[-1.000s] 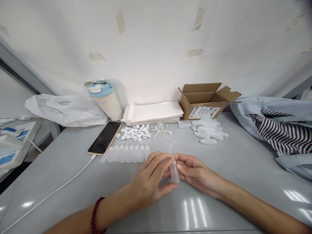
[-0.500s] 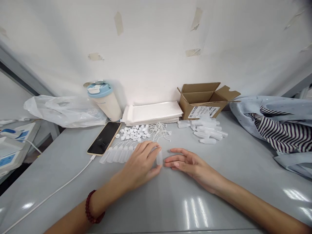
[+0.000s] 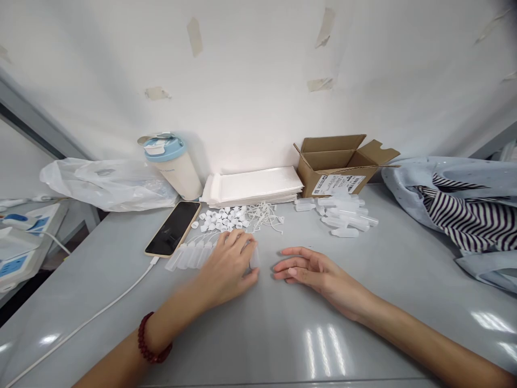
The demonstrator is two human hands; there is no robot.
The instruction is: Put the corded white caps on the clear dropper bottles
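My left hand (image 3: 230, 264) curves over the table, its thumb and fingers around a small translucent plastic bottle (image 3: 254, 258) that is partly hidden. Just left of it, several like bottles with caps and thin white strings (image 3: 189, 256) lie side by side in a row, and my hand covers the row's right end. My right hand (image 3: 309, 272) rests on the table to the right, fingers loosely spread and nothing in them. Beyond my hands lie a heap of white caps (image 3: 222, 218), a tangle of white strings (image 3: 265, 217) and a loose pile of uncapped bottles (image 3: 345, 214).
A phone (image 3: 173, 229) on a white charging cable lies at the left. Behind stand a tumbler (image 3: 173, 167), a plastic bag (image 3: 105, 183), a stack of white envelopes (image 3: 254, 186) and an open cardboard box (image 3: 335, 167). Striped and light-blue cloth (image 3: 472, 210) fills the right edge.
My left hand has shifted left with the bottle, towards the row. The right hand stays where it was, open.
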